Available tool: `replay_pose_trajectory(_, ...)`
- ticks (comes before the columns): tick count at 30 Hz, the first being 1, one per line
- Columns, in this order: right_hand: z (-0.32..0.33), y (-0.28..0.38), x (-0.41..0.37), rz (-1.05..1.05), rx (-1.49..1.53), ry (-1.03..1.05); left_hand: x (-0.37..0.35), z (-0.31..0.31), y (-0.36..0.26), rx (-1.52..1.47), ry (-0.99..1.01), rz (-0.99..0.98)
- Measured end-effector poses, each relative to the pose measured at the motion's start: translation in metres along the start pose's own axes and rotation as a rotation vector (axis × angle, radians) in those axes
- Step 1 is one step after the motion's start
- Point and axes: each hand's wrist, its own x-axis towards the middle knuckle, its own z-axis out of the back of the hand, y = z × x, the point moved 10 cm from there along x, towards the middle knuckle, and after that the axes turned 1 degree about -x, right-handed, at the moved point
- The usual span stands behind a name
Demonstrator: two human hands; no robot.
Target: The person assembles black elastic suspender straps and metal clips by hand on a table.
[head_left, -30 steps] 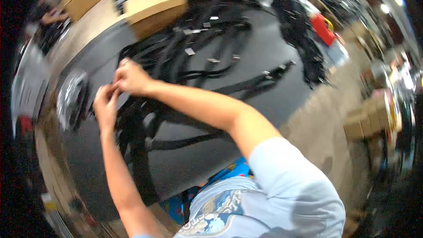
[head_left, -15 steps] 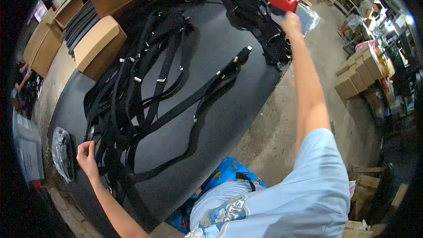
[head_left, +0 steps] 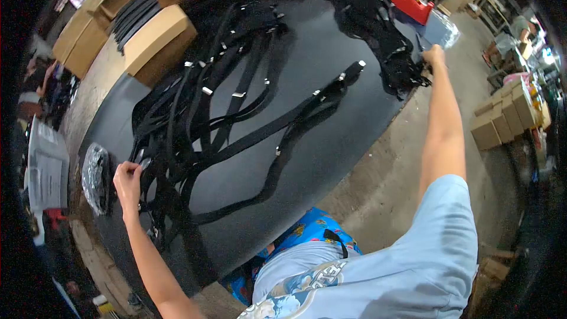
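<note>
In the head view, the black straps [head_left: 274, 124] lie in a loose tangle across the left and middle of the table [head_left: 331, 136], bunched towards its left end, with some ends spread towards the right. They look light, soft and limp, unlikely to break or slip but easy to snag on each other; the flat ends, near the white tags [head_left: 207, 91], seem the best place to take hold.

The left hand [head_left: 127, 180] is at the left end of the table beside the bunched straps, thumb and fingers drawn into a narrow pinch; a pale glint shows by the thumb, and I cannot tell whether anything is held. The right hand [head_left: 434, 55] is at the far right corner, fingers curled near a slim dark piece; whether it grips this is unclear.

The tabletop is smooth and dark. A black pile [head_left: 369, 29] and a red dispenser [head_left: 409, 5] sit near that corner, a clear plastic bundle [head_left: 94, 180] by the left edge. Beyond lie bare floor [head_left: 378, 183], brown cartons [head_left: 505, 118] and another person [head_left: 522, 32].
</note>
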Motion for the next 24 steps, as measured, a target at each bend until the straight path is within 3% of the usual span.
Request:
replay_pose_trajectory(1,-0.002,-0.013,0.006,-0.100,0.122,0.081,0.000,-0.001,0.009,-0.021,-0.001,0.074)
replay_pose_trajectory(2,-0.037,-0.048,0.049,-0.086,0.192,0.012,-0.004,0.001,0.014,-0.087,-0.002,0.173)
replay_pose_trajectory(3,-0.019,-0.051,0.029,-0.119,0.380,0.017,-0.007,-0.003,0.020,-0.222,0.007,0.285)
replay_pose_trajectory(4,-0.031,-0.058,0.029,-0.055,0.770,0.262,-0.011,-0.006,0.021,-0.320,0.010,0.303)
replay_pose_trajectory(5,-0.029,-0.070,0.037,0.029,0.765,0.259,-0.011,-0.003,0.009,-0.305,0.047,0.294)
replay_pose_trajectory(6,-0.019,-0.036,0.042,0.272,1.241,0.280,-0.020,-0.005,0.024,-0.438,0.041,0.377)
replay_pose_trajectory(7,0.010,-0.027,0.027,0.346,1.105,0.272,-0.017,-0.014,0.035,-0.443,0.090,0.399)
replay_pose_trajectory(8,0.041,0.007,-0.018,0.341,1.174,0.257,-0.021,-0.015,0.038,-0.542,0.043,0.440)
replay_pose_trajectory(9,0.018,0.016,-0.016,0.343,1.381,0.516,-0.019,-0.019,0.043,-0.619,0.037,0.452)
replay_pose_trajectory(11,0.061,0.107,-0.138,0.552,1.524,0.867,-0.022,-0.021,0.038,-0.786,0.050,0.557)
replay_pose_trajectory(13,0.073,0.178,-0.240,0.357,1.640,1.263,-0.024,-0.030,0.042,-0.924,0.093,0.604)
replay_pose_trajectory(15,0.030,0.194,-0.281,0.149,1.497,1.158,-0.022,-0.044,0.050,-1.029,0.120,0.618)
replay_pose_trajectory(16,0.060,0.237,-0.345,0.107,1.441,1.228,-0.024,-0.044,0.048,-1.066,0.129,0.628)
replay_pose_trajectory(18,0.082,0.304,-0.431,0.328,1.459,1.495,-0.023,-0.039,0.046,-1.100,0.130,0.636)
replay_pose_trajectory(20,0.098,0.341,-0.492,0.471,1.474,1.615,-0.022,-0.037,0.042,-1.172,0.134,0.605)
replay_pose_trajectory(22,0.090,0.370,-0.543,0.247,1.505,1.898,-0.021,-0.037,0.045,-1.212,0.145,0.600)
replay_pose_trajectory(23,0.095,0.384,-0.560,0.335,1.526,1.899,-0.021,-0.038,0.044,-1.251,0.157,0.591)
replay_pose_trajectory(24,0.095,0.397,-0.577,0.334,1.604,2.026,-0.021,-0.038,0.045,-1.252,0.159,0.600)
